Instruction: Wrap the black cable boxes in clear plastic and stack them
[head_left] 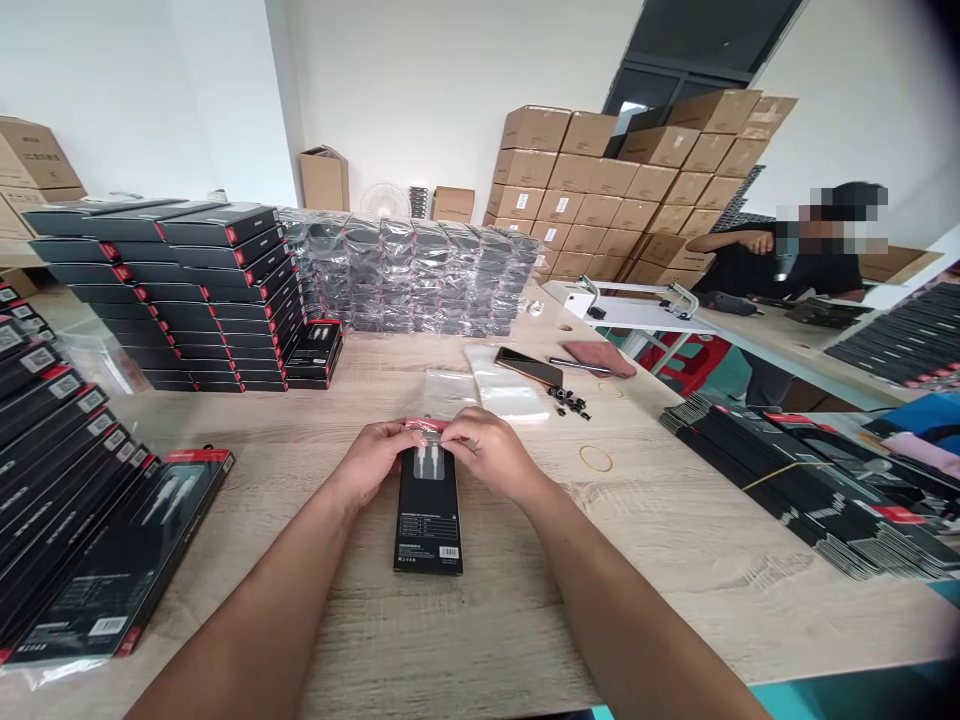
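A slim black cable box [428, 520] with a red top end lies on the table in front of me. White cable plugs [421, 460] show in its clear window, and a barcode sits at the lower right. My left hand [373, 460] is closed at the box's upper left edge, thumb at the window's top. From the other side, my right hand [486, 447] pinches with thumb and forefinger near the red end. Something small and clear seems to sit between the fingertips, too small to name. Just beyond lies a clear plastic bag [450, 385].
Stacked black boxes [217, 225] and a leaning row [45, 480] fill the left; plastic-wrapped boxes [420, 280] stand behind. A phone [529, 367], small black parts [571, 404] and a rubber band [596, 459] lie right. Flat black sleeves [772, 470] lie farther right. Another person [787, 260] works beyond.
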